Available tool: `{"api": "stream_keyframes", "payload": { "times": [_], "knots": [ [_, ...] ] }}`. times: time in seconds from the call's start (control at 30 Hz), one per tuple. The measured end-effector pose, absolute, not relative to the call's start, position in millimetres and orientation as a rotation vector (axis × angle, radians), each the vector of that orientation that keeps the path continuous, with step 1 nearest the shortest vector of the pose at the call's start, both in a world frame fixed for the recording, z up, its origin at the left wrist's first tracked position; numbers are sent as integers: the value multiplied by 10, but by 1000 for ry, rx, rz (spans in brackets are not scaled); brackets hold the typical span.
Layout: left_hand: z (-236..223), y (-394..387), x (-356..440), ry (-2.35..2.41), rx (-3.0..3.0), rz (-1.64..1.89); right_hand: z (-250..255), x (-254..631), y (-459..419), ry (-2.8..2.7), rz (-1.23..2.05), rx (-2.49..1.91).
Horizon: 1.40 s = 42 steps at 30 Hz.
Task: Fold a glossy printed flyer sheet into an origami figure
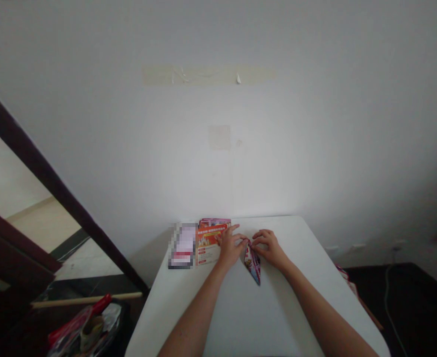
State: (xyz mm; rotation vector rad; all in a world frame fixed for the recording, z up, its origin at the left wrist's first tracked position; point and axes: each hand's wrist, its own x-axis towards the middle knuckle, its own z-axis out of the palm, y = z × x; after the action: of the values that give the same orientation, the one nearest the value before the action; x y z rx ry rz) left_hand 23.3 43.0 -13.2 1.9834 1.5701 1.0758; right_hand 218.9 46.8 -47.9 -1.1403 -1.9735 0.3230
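Observation:
A folded piece of printed paper (252, 264), colourful and narrowed to a point toward me, is between my two hands over the white table. My left hand (232, 246) pinches its upper left edge with thumb and index finger, the other fingers raised. From the other side, my right hand (268, 246) grips the upper right edge with its fingertips. Just left of my left hand lies an orange and white printed flyer (207, 253), partly covered by that hand. Behind it rest more printed papers (214, 221) in a stack.
The white table (278, 317) stands against a pale wall (315, 124). A blurred-out, phone-like rectangle (183, 248) lies at its left edge. On the floor at lower left is a bin (120, 317) filled with assorted items, near a wooden stick (88, 300). A cable (387, 297) hangs at right.

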Motion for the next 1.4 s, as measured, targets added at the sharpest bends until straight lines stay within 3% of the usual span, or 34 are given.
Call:
{"api": "stream_keyframes", "payload": {
  "times": [1.4],
  "knots": [
    [-111, 408, 260, 1601, 2126, 1085, -455, 2178, 441, -2036, 312, -1145]
  ]
}}
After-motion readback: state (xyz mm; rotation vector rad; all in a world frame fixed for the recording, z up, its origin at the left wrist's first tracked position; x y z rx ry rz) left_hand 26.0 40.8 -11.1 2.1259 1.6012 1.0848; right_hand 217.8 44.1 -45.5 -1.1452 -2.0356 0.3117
